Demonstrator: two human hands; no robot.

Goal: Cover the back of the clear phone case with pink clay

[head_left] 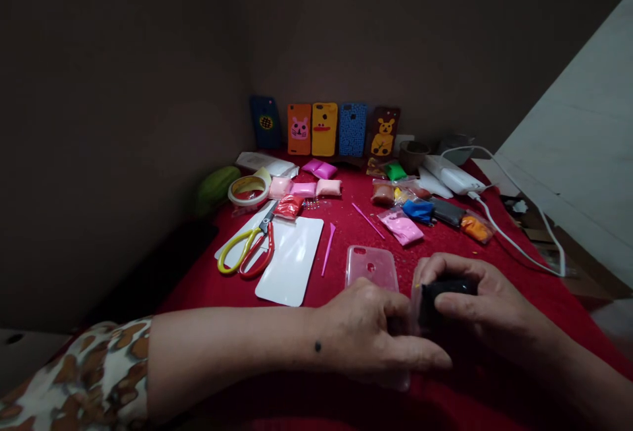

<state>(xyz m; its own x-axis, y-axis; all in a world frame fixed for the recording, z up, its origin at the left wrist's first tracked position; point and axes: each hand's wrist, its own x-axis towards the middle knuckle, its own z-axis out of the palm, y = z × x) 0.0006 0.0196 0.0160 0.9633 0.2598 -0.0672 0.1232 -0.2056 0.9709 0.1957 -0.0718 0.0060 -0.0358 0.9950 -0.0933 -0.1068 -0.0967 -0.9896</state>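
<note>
My left hand and my right hand meet low over a red cloth, both closed around a small packet of black clay in clear wrap. The right fingers curl over its top; the left thumb and fingers pinch its left side. Just beyond the hands lies a clear phone case. To its left are a pink stick tool, a white sheet and yellow-and-red scissors.
Five decorated phone cases lean against the back wall. Bags of coloured clay are scattered mid-table, with a tape roll at left. A white charger and cable run along the right edge.
</note>
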